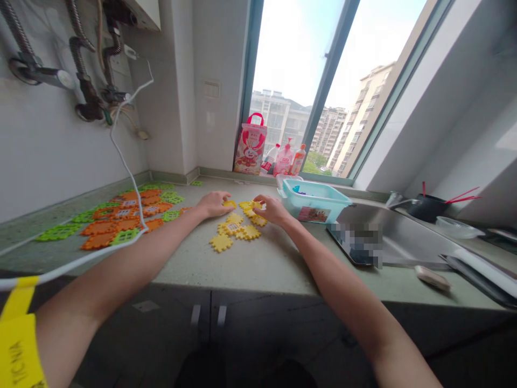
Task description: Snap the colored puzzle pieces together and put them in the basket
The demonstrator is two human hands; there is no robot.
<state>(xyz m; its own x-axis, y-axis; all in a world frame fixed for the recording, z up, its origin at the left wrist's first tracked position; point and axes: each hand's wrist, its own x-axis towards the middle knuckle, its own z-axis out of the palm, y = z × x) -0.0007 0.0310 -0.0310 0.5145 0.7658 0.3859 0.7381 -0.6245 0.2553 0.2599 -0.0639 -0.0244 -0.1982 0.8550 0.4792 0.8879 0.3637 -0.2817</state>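
Note:
Several yellow snowflake-shaped plastic tiles [236,229] lie in a small cluster on the grey-green countertop [258,264]. My left hand [212,204] rests at the cluster's far left, fingers curled on one yellow tile [230,203]. My right hand [271,209] is at the cluster's far right, fingers pinched on another yellow tile [251,205]. Both forearms reach forward from the near edge of the counter.
Orange and green tiles [121,218] spread over the counter's left part, with a white cable [129,178] across them. A light blue plastic bin [313,200] stands right of my hands, next to a steel sink [398,240]. Bottles and a red bag [250,144] stand on the windowsill.

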